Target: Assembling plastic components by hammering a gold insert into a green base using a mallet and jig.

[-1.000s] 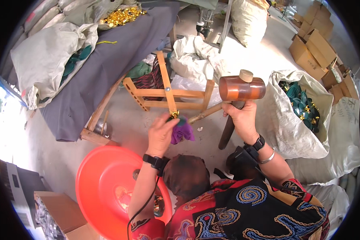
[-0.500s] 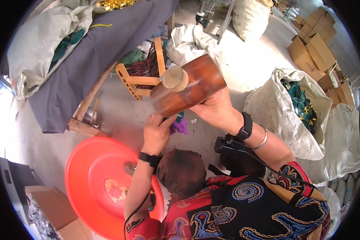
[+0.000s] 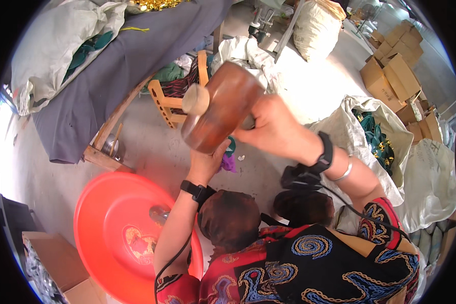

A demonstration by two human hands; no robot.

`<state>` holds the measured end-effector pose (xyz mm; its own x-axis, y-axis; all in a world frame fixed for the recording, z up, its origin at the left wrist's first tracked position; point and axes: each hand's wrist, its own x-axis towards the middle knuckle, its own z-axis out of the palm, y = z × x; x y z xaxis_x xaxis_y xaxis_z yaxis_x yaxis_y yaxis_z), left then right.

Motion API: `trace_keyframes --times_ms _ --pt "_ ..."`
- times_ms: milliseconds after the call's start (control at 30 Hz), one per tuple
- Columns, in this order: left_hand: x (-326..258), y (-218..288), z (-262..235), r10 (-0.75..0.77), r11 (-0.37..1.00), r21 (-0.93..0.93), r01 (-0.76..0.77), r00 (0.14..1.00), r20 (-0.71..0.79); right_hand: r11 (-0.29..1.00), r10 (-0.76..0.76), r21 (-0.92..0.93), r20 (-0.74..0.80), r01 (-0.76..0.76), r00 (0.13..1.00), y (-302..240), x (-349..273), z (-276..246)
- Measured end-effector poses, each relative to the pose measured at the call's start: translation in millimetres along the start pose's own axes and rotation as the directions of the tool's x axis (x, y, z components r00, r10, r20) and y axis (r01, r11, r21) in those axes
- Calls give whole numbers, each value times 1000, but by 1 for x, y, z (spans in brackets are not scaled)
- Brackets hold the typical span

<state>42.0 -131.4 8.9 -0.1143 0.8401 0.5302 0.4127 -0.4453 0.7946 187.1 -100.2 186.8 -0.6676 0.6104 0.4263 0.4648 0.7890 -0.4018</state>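
Observation:
A brown wooden mallet [image 3: 225,109] with a thick round head fills the centre, tilted and blurred. A pale wooden stub [image 3: 195,99] sticks out of its near face. My right hand [image 3: 271,126] is closed on the mallet, gripping behind the head; most of the handle is hidden. Close below the head's lower end is my left hand [image 3: 207,162]. Its thumb points up and its fingers look curled, but the mallet covers them and whatever they hold. A teal piece [image 3: 231,146] and purple cloth [image 3: 229,163] show just right of my left hand.
A red plastic basin [image 3: 93,218] with a small metallic item [image 3: 159,214] stands at lower left. Beyond my hands is a wooden frame [image 3: 159,101]. A grey cloth-covered table [image 3: 106,81] is at upper left. An open white sack [image 3: 339,131] of green-gold pieces lies right, near cardboard boxes [image 3: 403,78].
The mallet has shifted left and turned to a steeper tilt, and its lower end now covers my left fingers. My right hand has turned with it. My left hand has moved slightly right.

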Motion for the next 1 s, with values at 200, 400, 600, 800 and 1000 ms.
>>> trace_keyframes --times_ms 200,400,600,800,1000 --pt "3 2 -4 -57 994 95 53 998 36 1000 -7 7 -537 13 844 -37 15 -111" --pt "11 2 -7 -48 998 56 42 992 113 922 -45 -387 -123 -6 991 8 -2 -66" --pt "6 6 -6 4 989 148 -16 996 85 990 81 123 -59 -73 995 -10 -7 -57" --pt "-5 30 -10 -275 954 161 252 950 149 993 11 118 44 -16 999 -6 -10 4" --pt "11 26 -16 -153 986 -31 162 967 203 977 210 99 -240 -191 948 22 -30 -3"
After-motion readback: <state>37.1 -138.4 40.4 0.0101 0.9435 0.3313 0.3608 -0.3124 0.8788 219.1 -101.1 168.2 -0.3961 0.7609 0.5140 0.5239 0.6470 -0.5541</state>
